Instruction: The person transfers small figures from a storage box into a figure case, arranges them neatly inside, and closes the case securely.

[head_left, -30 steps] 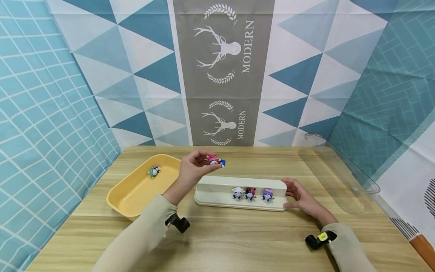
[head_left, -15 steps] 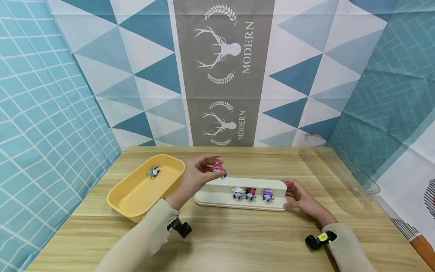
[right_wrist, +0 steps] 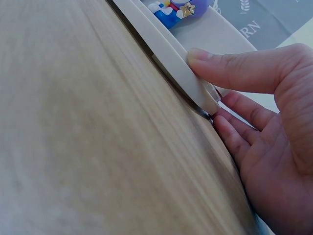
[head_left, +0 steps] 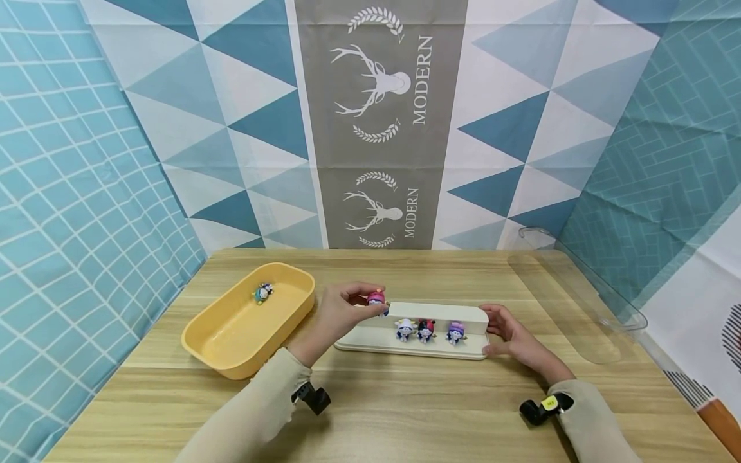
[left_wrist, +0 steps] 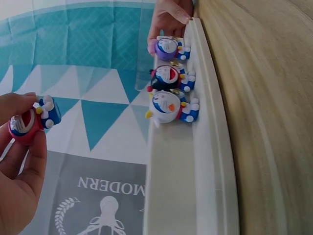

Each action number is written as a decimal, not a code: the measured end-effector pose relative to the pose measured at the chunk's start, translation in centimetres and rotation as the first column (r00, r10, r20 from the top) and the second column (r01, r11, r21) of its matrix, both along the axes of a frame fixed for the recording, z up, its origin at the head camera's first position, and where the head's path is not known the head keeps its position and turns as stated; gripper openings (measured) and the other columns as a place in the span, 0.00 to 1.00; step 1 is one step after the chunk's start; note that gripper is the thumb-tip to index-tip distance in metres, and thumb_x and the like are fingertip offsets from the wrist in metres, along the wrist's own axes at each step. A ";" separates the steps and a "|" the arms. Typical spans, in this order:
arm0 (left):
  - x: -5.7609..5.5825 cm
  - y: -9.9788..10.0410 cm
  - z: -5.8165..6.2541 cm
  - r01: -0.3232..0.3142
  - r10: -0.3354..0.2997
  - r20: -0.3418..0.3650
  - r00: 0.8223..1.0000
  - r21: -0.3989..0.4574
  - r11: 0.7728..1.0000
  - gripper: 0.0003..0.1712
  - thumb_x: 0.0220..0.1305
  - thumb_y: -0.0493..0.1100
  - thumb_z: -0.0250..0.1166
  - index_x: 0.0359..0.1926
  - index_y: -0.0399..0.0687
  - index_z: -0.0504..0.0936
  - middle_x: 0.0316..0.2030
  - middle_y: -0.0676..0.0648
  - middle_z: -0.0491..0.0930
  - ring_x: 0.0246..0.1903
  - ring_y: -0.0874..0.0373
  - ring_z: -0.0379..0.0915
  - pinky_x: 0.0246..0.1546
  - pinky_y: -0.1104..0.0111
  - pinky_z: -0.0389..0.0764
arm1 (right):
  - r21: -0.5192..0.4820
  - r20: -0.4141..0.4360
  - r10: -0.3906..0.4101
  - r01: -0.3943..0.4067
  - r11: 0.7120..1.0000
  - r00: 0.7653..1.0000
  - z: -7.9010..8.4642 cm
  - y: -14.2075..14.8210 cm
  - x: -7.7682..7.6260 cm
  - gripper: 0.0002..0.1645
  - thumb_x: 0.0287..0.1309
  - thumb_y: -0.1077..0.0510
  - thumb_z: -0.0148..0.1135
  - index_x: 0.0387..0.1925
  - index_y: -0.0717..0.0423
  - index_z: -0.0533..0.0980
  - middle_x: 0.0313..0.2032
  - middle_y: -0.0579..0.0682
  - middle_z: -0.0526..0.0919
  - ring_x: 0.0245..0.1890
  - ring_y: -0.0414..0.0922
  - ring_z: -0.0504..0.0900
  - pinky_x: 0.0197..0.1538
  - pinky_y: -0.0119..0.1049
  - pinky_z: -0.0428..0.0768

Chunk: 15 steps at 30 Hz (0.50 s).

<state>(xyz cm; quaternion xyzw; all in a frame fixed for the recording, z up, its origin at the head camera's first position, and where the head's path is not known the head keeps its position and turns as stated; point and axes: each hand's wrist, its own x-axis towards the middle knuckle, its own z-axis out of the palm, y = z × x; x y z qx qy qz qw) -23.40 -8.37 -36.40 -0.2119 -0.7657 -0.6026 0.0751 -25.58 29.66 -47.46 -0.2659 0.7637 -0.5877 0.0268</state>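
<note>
My left hand pinches a small figurine with a pink hat between thumb and fingers. It is held above the left part of a cream two-step display stand; the left wrist view shows it apart from the stand. On the lower step stand a white-hatted figurine, a black-and-red-hatted figurine and a purple-hatted figurine. The first two are close together, while a gap separates the purple one. My right hand grips the stand's right end, its thumb on the front edge.
A yellow tub stands on the left of the wooden table, with a teal-hatted figurine lying in it. At the back right lies a clear plastic cover. Patterned cloth hangs behind the table.
My left hand has moved right and toward me, down to the stand, with the pink-hatted figurine, which has turned from lying sideways to upright. My right hand and the stand have stayed still.
</note>
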 end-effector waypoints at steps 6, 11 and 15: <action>-0.6 0.1 -1.5 0.040 -0.040 -0.008 0.999 -0.013 0.999 0.17 0.49 0.31 0.77 0.42 0.29 0.86 0.36 0.38 0.87 0.30 0.56 0.83 0.30 0.70 0.84 | 0.008 -0.002 -0.003 0.003 1.000 1.000 0.0 0.0 0.0 0.51 0.46 0.74 0.72 0.68 0.71 0.55 0.58 0.69 0.68 0.54 0.34 0.73 0.58 0.25 0.71; -1.1 0.1 -2.9 0.051 -0.051 -0.001 0.999 -0.061 0.997 0.16 0.50 0.31 0.77 0.41 0.28 0.87 0.37 0.37 0.86 0.31 0.55 0.84 0.31 0.69 0.84 | 0.009 -0.005 0.000 0.000 1.000 1.000 0.1 0.0 0.0 0.51 0.46 0.74 0.73 0.68 0.71 0.55 0.58 0.70 0.68 0.54 0.34 0.73 0.58 0.25 0.71; -1.3 0.2 -3.7 0.043 -0.045 -0.016 0.999 -0.088 0.995 0.14 0.49 0.30 0.76 0.40 0.29 0.87 0.38 0.36 0.86 0.32 0.53 0.84 0.33 0.69 0.84 | 0.007 -0.005 0.000 0.000 1.000 1.000 0.1 0.0 0.1 0.51 0.46 0.74 0.73 0.68 0.71 0.55 0.58 0.70 0.68 0.54 0.34 0.73 0.58 0.25 0.71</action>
